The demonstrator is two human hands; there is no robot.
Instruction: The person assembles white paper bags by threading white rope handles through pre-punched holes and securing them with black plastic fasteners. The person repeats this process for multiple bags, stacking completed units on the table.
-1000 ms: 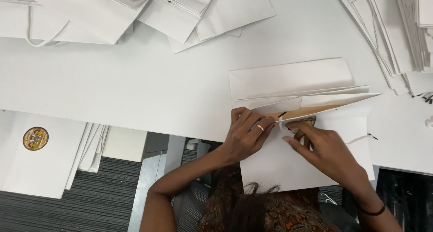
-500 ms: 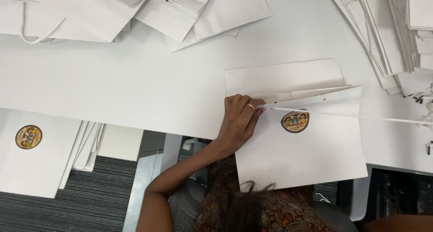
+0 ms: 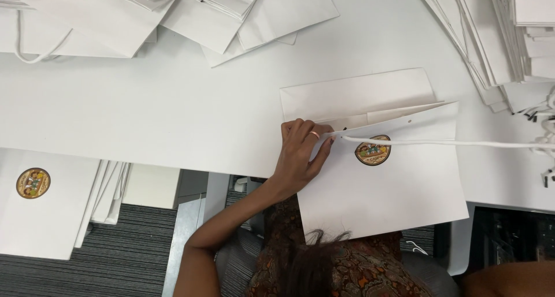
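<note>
The left hand (image 3: 299,153) presses flat, fingers spread, on the light, floppy paper bag (image 3: 381,181); its cord (image 3: 451,142) runs toward 3 o'clock, right hand unseen.

right hand out of frame, white cord (image 3: 451,142) cut off at right edge

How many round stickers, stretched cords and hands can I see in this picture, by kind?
Round stickers: 2, one on the white paper bag under the hand, one on the bag at lower left.
Stretched white cords: 1.
Hands: 1, the left hand, flat on the bag.
Total: 4.
</note>
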